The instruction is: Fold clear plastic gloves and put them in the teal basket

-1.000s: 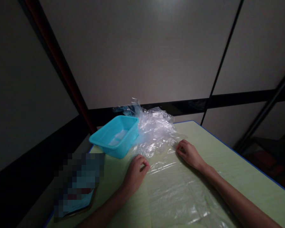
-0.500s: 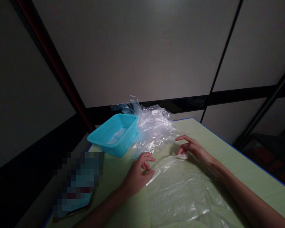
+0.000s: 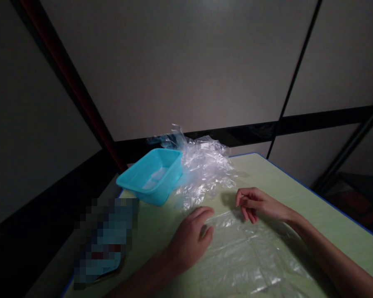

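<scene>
at the far left, a dark red strip (image 3: 64, 70) is seen on the wall (image 3: 186, 74). next, a flat thing (image 3: 110, 236) is seen by the left edge of the table (image 3: 261, 171). it is hidden by little squares, so what it is cannot be told. behind it, a blue tub (image 3: 170, 184) is set on the table. a pale patch is seen on the bottom of the tub.

then the left hand (image 3: 189, 242) is held over the near part of the table. its fingers are bent a bit, and a wide gap is left between the thumb and the fingers. past this hand, a shiny heap of crumpled clear plastic (image 3: 205, 163) is piled right beside the tub.

a thin clear sheet (image 3: 245, 258) is spread on the table between the two arms. its far edge is found near both hands. whether it is touched by the left hand cannot be told.

more to the right, the right hand (image 3: 261, 205) is held over the far end of the sheet. its fingers are loose and bent down, with a small gap by the thumb. whether the sheet is touched by the fingertips cannot be told. a shadow is made on the table under this hand.
</scene>
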Demonstrator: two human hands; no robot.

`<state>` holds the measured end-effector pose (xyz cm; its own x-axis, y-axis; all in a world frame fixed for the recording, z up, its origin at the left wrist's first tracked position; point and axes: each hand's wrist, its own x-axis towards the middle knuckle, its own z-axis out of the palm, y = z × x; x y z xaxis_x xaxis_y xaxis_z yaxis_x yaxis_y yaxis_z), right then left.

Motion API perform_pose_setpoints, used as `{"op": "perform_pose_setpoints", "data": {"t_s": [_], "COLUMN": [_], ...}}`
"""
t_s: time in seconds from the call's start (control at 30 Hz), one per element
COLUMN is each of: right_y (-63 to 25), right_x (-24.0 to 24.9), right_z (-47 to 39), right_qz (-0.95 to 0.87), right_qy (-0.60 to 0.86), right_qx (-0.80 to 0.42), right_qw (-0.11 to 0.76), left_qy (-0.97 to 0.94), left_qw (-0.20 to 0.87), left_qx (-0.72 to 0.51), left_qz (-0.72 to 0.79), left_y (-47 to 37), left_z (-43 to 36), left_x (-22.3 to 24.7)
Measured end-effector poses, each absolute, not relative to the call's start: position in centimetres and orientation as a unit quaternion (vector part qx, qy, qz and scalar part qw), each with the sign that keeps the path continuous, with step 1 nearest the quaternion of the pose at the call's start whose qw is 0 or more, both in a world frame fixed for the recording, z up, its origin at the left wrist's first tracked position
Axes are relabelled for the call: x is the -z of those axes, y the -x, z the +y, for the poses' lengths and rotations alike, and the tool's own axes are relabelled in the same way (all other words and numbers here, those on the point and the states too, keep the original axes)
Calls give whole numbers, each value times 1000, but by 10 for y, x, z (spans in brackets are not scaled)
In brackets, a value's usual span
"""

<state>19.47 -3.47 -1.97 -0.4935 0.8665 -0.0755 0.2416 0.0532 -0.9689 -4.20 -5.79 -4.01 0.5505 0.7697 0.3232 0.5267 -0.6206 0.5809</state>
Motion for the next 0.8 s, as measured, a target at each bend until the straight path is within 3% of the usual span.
{"op": "perform_pose_setpoints", "data": {"t_s": [0.13,0.23,0.4,0.8], "right_y": [-192,-186,-180,-181], "right_x": [17,26,50,61], "right_z": [-54,-74,-91,-96], "right_qz": [-752,-817,-857,-869], "right_qy": [494,504,491,481], "right_qx": [-315,-153,-96,5], "right_qw": [301,235,125,113], "left_qy": [-906,-924,-936,-937], "left_qw": [141,109,91,57], "left_qx": [-158,-92,-62,-31], "left_qz": [367,355,335,344], "left_y": [13,-2,-9,5], "left_z": [-69,-73,-74,-74], "left_x": [30,29,40,49]}}
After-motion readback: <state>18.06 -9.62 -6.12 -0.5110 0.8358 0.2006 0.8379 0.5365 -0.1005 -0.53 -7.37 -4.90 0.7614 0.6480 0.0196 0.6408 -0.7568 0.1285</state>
